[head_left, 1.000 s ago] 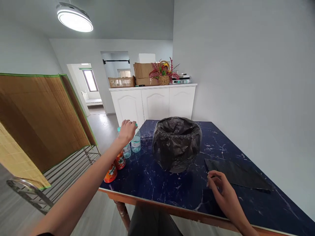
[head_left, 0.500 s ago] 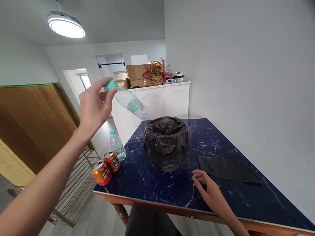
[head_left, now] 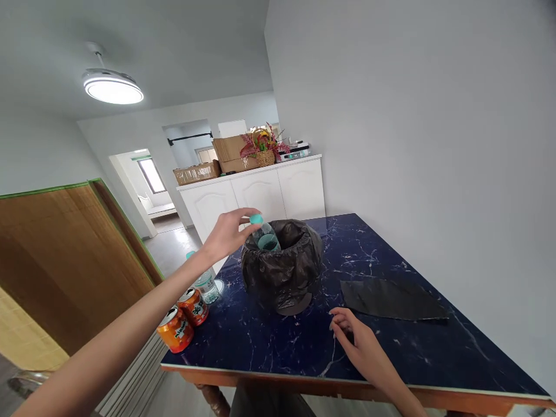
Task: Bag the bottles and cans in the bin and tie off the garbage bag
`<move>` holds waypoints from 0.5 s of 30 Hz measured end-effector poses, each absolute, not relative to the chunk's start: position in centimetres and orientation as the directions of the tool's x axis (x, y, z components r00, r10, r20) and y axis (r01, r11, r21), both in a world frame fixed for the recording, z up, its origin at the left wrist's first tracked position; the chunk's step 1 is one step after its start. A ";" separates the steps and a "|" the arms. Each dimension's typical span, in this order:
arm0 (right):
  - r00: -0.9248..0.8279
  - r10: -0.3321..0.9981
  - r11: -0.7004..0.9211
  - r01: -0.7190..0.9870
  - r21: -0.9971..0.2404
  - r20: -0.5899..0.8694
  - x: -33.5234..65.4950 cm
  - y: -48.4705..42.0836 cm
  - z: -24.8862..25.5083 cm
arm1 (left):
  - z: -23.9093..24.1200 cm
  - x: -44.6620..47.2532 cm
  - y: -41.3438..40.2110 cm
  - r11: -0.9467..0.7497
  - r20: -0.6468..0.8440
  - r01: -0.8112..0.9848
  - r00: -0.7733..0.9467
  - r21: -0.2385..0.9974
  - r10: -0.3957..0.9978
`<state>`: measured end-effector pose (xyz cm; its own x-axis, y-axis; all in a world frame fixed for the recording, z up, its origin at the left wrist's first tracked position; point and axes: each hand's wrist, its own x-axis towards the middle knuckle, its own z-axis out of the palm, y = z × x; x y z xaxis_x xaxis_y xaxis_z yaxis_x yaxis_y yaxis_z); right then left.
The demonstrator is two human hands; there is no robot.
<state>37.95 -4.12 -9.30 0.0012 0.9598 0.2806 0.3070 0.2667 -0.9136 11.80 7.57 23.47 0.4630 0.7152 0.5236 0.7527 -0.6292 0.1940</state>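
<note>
My left hand (head_left: 226, 234) pinches the teal cap end of a clear water bottle (head_left: 266, 237), whose lower part dips into the mouth of a small bin lined with a black bag (head_left: 282, 267) on the dark blue marble table (head_left: 391, 347). My right hand (head_left: 362, 345) rests on the tabletop in front of the bin, fingers loosely curled and empty. A second water bottle (head_left: 205, 283) and two orange cans (head_left: 185, 318) stand at the table's left edge.
A flat folded black bag (head_left: 391, 298) lies on the table to the right of the bin. A bamboo screen (head_left: 65, 260) stands at left. White cabinets (head_left: 256, 191) with boxes and a flower basket are behind the table. The wall runs along the right side.
My left hand took one water bottle from the table's left edge, lifted it high, then lowered it into the bin's mouth. My right hand slid slightly left on the table.
</note>
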 end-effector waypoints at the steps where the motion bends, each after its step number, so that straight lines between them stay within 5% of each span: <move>1: 0.004 0.960 0.267 0.303 -0.915 0.281 37.9 -4.1 -9.4 | 23.2 11.7 8.3 -0.627 0.488 0.759 0.487 0.175 0.725; 15: 0.007 0.959 0.266 0.315 -0.911 0.283 37.8 -4.1 -9.0 | 20.9 12.5 13.5 -0.640 0.136 0.766 0.629 0.059 0.766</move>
<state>37.78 -4.09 -9.04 0.0069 0.9592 0.2827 0.3153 0.2662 -0.9109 12.49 13.47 20.87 0.6286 0.7657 0.1361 0.7664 -0.6397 0.0592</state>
